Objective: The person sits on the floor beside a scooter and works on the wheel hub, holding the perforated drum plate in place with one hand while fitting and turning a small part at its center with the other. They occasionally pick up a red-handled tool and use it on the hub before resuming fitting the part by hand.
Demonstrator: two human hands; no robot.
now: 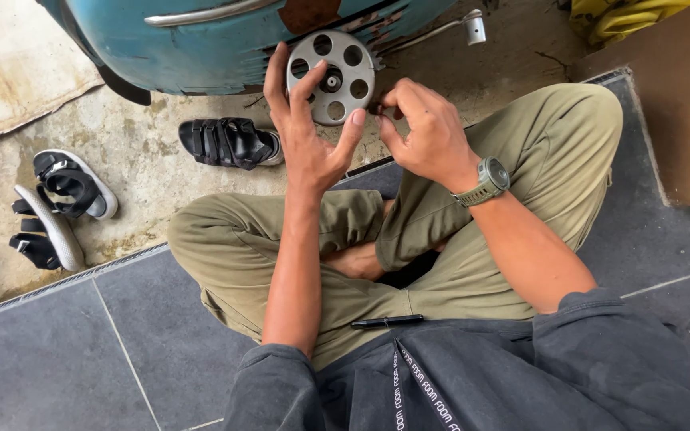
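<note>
Nearest, left hand (pixel 307 144) spreads open fingers around the perforated metal disc (pixel 331 77), upper centre: stiff, weighty, best gripped by its rim; right hand (pixel 425 132) curls, pinching something unseen

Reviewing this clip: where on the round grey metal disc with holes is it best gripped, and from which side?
Probably by its rim. The round grey metal disc with holes stands face-on to the camera, its edge exposed toward the person. The left hand already spans the lower-left rim, fingers spread; the right hand pinches near the lower-right edge. Coming from below, on the person's side, avoids the teal vehicle body.
</note>
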